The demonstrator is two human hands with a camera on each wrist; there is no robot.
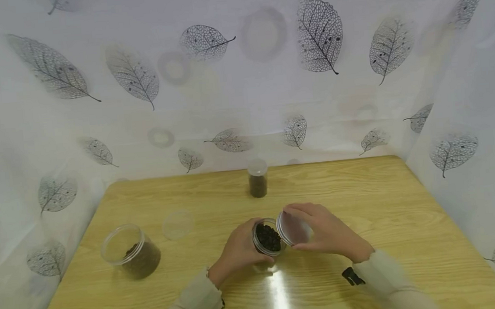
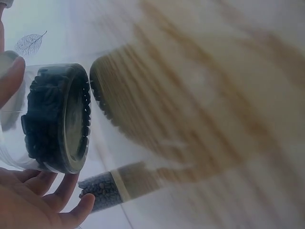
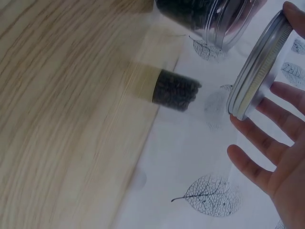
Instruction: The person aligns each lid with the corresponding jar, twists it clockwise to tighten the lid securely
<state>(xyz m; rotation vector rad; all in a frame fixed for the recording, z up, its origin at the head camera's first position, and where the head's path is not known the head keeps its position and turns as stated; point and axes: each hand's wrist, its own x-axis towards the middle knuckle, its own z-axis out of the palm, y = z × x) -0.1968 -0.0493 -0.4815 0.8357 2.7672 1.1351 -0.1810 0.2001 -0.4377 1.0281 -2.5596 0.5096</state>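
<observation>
Head view | left hand (image 1: 238, 248) grips small jar (image 1: 268, 238) | right hand (image 1: 327, 228) holds metal-rimmed lid (image 1: 293, 228) | larger jar (image 1: 136, 257) leftward | far jar (image 1: 258, 185), top indistinct

White glare streak on tabletop (image 1: 281, 296); wrist views dimmer, left hazy

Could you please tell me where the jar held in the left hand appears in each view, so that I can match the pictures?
Head: below and slightly right of centre, the held jar in the left hand.
Left wrist: left side, its base facing right.
Right wrist: top, right of centre, cut off by the upper edge.
Shared landmark: the far jar, near the table's back edge.
</observation>
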